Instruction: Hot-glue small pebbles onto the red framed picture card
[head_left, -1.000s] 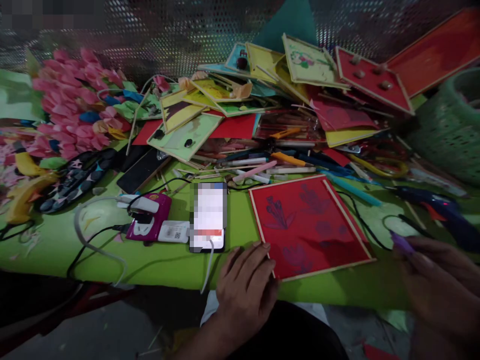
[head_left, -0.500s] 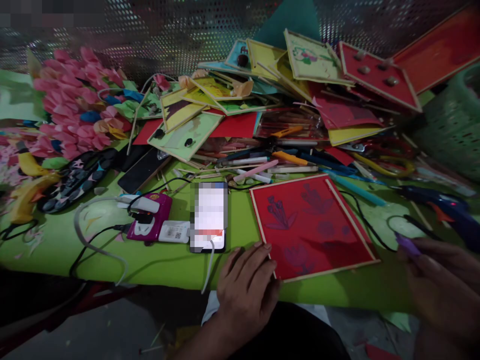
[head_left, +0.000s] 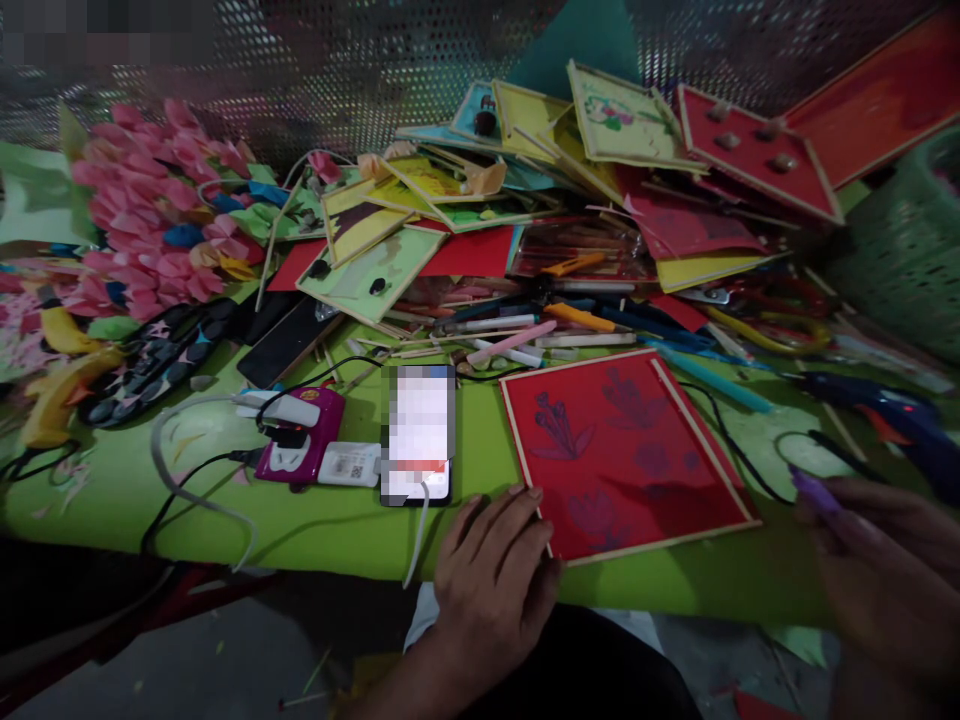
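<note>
A red card (head_left: pixel 622 470) framed with thin wooden sticks lies flat at the table's front edge, bearing dark purple flower drawings. My left hand (head_left: pixel 499 560) rests palm down at its lower left corner, with fingers stretched out and fingertips touching the frame's left stick. To the right of the card, my right hand (head_left: pixel 889 570) is closed around a slim purple pen (head_left: pixel 817 492), whose end points up and left. Dim light hides part of those fingers. Left of the card lies a lit phone (head_left: pixel 418 430) with a white cable plugged into its lower end.
A magenta power strip (head_left: pixel 319 430) with chargers and cables sits left of the phone. Behind are framed pictures (head_left: pixel 630 120), pens, scissors (head_left: pixel 787 325) and pink paper flowers (head_left: pixel 150 200). A blue glue gun (head_left: pixel 892 415) and a green basket (head_left: pixel 900 230) stand at the right.
The purple pen has shifted slightly in my right hand, and more of it shows between the fingers. My left hand and the red card stay in place.
</note>
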